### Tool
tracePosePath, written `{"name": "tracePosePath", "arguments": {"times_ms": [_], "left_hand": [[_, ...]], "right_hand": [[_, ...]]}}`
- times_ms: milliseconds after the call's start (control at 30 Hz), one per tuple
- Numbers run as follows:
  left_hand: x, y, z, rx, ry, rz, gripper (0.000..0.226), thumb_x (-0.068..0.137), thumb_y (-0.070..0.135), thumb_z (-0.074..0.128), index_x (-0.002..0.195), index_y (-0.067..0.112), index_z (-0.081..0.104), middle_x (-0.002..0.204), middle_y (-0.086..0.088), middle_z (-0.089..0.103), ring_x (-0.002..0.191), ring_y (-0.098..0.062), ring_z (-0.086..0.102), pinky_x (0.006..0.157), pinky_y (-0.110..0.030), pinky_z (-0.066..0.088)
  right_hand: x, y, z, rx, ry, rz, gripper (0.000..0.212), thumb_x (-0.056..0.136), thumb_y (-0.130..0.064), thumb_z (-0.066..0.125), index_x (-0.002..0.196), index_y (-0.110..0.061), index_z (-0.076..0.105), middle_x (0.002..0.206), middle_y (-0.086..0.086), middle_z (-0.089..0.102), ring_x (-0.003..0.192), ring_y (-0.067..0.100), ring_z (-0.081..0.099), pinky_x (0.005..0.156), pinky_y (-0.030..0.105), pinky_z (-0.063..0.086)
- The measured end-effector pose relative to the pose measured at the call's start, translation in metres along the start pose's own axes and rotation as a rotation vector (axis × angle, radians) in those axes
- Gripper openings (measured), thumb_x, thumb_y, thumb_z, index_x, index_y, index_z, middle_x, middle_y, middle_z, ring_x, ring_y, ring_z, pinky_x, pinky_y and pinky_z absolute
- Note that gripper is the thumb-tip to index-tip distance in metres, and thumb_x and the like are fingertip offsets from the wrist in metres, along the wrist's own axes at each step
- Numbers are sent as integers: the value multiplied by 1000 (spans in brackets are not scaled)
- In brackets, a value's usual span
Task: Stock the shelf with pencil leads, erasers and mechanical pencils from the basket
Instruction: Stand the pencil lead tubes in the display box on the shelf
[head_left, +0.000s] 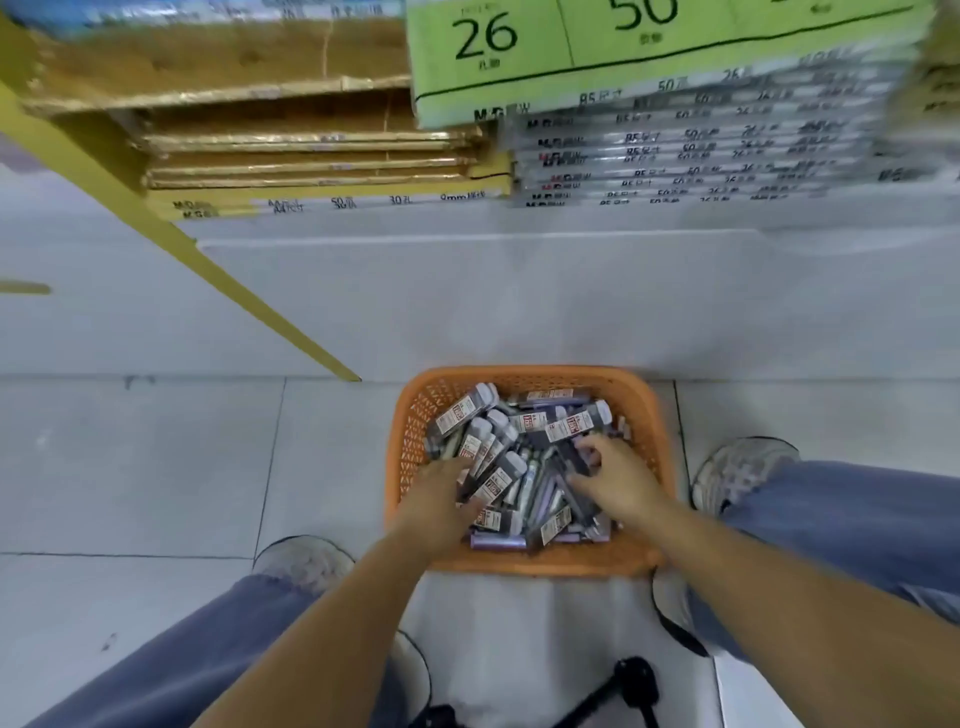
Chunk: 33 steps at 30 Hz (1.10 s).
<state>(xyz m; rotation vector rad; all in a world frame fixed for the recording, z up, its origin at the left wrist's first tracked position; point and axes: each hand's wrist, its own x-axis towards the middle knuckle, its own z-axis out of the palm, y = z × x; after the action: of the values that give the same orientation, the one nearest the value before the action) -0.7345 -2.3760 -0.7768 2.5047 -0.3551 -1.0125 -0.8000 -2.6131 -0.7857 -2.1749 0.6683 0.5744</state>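
Observation:
An orange plastic basket (530, 564) sits on the tiled floor between my feet. It is heaped with several dark pencil lead cases (524, 421) with white-and-red labels, plus purple tubes (496, 542) near its front. Both hands are down inside it. My left hand (441, 506) lies on the left side of the pile, fingers curled around lead cases. My right hand (615, 480) rests on the right side, fingers bent around a dark lead case (571, 457). How firm either grip is stays unclear.
A low white shelf base (467, 291) runs across just beyond the basket, with a yellow upright (171, 234) slanting at left. Stacked paper packs fill the shelf: yellow ones (322, 171), silver ones (675, 161), a green pack (571, 52). My shoes (306, 564) flank the basket.

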Motion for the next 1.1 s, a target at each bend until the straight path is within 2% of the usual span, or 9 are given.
{"name": "tracePosePath", "arguments": {"times_ms": [133,233,333,500,600,667,767,967,1100], "left_hand": [[12,-3,17,-15,50,-29,66,90,37,68,147,22,39,152,-6,37,139,-26,35,117,-43,30],[17,-2,24,-37,125,-57,77,85,39,72,150,25,33,154,-2,33,140,-25,33,117,-44,31],[19,-2,29,-34,159,-81,85,83,42,73,152,29,26,157,1,30,142,-24,30,114,-44,31],[26,0,30,-41,207,-109,84,81,43,76,150,25,31,156,0,33,141,-24,33,114,-42,32],[34,5,27,-51,198,-141,80,82,42,76,148,23,35,156,-1,35,139,-26,38,114,-44,35],[38,8,24,-95,170,-164,76,82,39,76,146,24,38,154,-2,38,133,-27,46,110,-45,42],[41,11,23,-152,155,-172,72,81,34,78,143,27,43,140,-1,53,119,-24,56,100,-44,51],[43,12,24,-254,146,-217,66,76,29,83,133,24,50,116,4,66,103,-18,64,89,-42,57],[44,10,22,-326,50,-219,38,86,27,75,119,18,60,109,1,68,96,-19,67,85,-41,58]], "right_hand": [[-1,5,23,-73,56,1,56,84,-38,71,133,-18,50,124,3,56,107,17,55,89,29,46],[-10,9,39,-129,107,5,67,86,-43,66,143,-20,39,140,2,43,131,20,39,111,36,34],[-14,10,49,-127,153,29,74,85,-41,67,147,-21,32,144,-1,37,138,19,30,116,37,27],[-8,7,46,-124,163,31,59,90,-28,64,142,-18,40,140,3,43,133,22,36,108,36,38],[-7,6,41,-38,173,43,44,89,-18,63,131,-13,53,126,7,55,114,24,52,92,33,47],[-8,3,38,130,195,68,33,85,-12,65,116,-17,62,110,2,63,94,18,59,77,27,47],[-7,-4,34,370,218,116,32,81,-13,67,103,-34,58,92,-16,64,83,4,62,64,18,45],[1,-20,40,549,34,173,42,82,-16,66,120,-32,56,104,-11,63,83,7,64,63,20,46],[0,-18,39,585,25,187,43,86,-18,68,126,-31,55,101,-16,60,84,-3,59,57,9,44]]}}
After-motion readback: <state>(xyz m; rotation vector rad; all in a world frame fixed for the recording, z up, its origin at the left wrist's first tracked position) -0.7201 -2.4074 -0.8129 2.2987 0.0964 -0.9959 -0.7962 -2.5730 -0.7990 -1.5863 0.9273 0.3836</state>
